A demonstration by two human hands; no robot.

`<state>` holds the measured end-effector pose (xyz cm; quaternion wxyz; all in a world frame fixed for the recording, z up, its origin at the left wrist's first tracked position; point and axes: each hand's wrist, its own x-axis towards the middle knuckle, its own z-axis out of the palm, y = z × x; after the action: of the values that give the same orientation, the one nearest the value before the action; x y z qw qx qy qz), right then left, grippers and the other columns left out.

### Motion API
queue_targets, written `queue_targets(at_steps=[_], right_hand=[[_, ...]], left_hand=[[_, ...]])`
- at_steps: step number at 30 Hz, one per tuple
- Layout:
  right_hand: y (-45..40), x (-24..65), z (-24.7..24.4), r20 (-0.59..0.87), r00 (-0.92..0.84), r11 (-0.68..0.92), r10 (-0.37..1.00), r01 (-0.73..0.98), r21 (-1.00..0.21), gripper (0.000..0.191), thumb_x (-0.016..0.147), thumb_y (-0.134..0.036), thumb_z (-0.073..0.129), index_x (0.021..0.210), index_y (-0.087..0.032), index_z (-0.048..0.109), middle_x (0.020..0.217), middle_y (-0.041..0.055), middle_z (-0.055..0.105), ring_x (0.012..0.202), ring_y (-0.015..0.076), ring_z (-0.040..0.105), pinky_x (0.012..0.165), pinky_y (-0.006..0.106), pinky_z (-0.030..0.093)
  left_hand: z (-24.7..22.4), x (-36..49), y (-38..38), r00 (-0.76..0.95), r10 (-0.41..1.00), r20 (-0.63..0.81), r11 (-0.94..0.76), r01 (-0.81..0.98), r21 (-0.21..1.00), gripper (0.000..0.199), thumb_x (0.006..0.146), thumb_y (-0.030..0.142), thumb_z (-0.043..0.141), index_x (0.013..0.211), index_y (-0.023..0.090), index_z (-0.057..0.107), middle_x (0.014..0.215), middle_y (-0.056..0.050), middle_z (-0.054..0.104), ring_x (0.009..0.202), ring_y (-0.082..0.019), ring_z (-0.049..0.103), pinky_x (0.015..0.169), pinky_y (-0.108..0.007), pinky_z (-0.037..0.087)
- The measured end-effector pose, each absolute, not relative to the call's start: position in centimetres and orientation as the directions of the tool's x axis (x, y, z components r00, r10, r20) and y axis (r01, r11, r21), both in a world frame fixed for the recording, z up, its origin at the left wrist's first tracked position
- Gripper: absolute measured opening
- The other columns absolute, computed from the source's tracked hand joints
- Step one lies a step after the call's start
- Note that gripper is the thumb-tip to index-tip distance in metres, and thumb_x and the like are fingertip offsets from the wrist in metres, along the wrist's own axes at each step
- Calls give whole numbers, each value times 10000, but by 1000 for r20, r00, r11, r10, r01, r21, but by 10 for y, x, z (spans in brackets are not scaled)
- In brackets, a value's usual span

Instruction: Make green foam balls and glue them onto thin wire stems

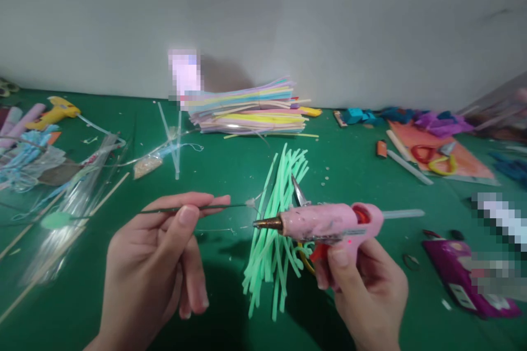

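Observation:
A thin dark green stem wire (pixel 230 206) lies nearly level between the thumb and fingers of my left hand (pixel 156 258). At the wire's right end sits a small whitish blob (pixel 250 203). My right hand (pixel 362 279) grips a pink hot glue gun (pixel 317 222) by its handle, fingers around the red trigger. Its brass nozzle points left, just below and right of the wire's end, and a clear glue stick (pixel 403 213) sticks out at the back. Beneath the gun, a loose bunch of mint green pipe cleaners (pixel 274 252) partly covers scissors or pliers with metal tips (pixel 299 192).
Bundled pastel pipe cleaners (pixel 251 109) lie against the wall. A yellow glue gun (pixel 55 112), plastic-wrapped sticks (pixel 74 203) and a mint green disc (pixel 56 220) occupy the left. On the right are red-and-yellow scissors (pixel 440 160), an orange lighter (pixel 381 148) and a purple packet (pixel 465 279).

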<state>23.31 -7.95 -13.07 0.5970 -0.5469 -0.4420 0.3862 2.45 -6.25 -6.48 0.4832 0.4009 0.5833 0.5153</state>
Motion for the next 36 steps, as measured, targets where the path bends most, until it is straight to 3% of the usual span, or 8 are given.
queue_targets(at_steps=[9, 14, 18, 27, 31, 34, 36], right_hand=[[-78, 237, -133, 149, 298, 139, 943, 58, -989, 216, 877, -394, 718, 770, -225, 636, 496, -38, 563, 369, 101, 493, 364, 224, 366], [-79, 230, -126, 31, 365, 33, 931, 1, -999, 295, 836, -491, 742, 763, -226, 636, 516, -42, 550, 400, 93, 481, 398, 231, 352], [-81, 227, -124, -6, 379, -4, 925, -8, -1000, 318, 814, -515, 755, 770, -224, 635, 516, -44, 535, 405, 98, 473, 409, 244, 345], [-80, 237, -135, 83, 282, 80, 956, 23, -997, 235, 875, -415, 713, 763, -223, 634, 518, -29, 561, 392, 106, 475, 376, 237, 334], [-81, 233, -129, 23, 317, 25, 948, -1, -1000, 284, 852, -472, 728, 752, -225, 631, 522, -35, 554, 413, 101, 468, 403, 243, 316], [-80, 230, -125, -10, 330, -6, 944, -13, -1000, 327, 833, -513, 736, 728, -223, 625, 517, -37, 543, 420, 98, 452, 415, 250, 306], [-80, 228, -123, -18, 337, -11, 941, -22, -1000, 337, 825, -525, 741, 726, -223, 627, 516, -39, 539, 419, 94, 448, 416, 250, 298]], left_hand=[[-68, 28, -66, -199, 971, -136, 132, -34, 991, 195, 957, 396, 584, 955, 269, 731, 295, 80, 526, 168, -69, 409, 226, -132, 298], [-69, 27, -67, -207, 964, -168, 158, -62, 985, 177, 920, 438, 611, 933, 295, 715, 274, 101, 473, 157, -75, 384, 228, -172, 251], [-71, 26, -67, -205, 972, -113, 118, 16, 993, 193, 944, 431, 581, 928, 294, 716, 263, 101, 451, 143, -80, 353, 213, -214, 194], [-71, 25, -67, -177, 978, -111, 116, 18, 993, 216, 942, 456, 567, 911, 295, 709, 305, 77, 531, 135, -86, 360, 225, -263, 119], [-71, 24, -67, -170, 979, -109, 110, -6, 994, 178, 943, 433, 582, 919, 301, 698, 254, 98, 424, 146, -96, 394, 234, -247, 110], [-71, 24, -66, -177, 979, -101, 103, -3, 995, 178, 938, 444, 583, 908, 314, 701, 433, 59, 650, 145, -65, 381, 239, -257, 91], [-71, 24, -66, -175, 980, -91, 94, 5, 996, 184, 940, 453, 572, 906, 328, 702, 497, 51, 701, 143, -60, 376, 242, -267, 81]])
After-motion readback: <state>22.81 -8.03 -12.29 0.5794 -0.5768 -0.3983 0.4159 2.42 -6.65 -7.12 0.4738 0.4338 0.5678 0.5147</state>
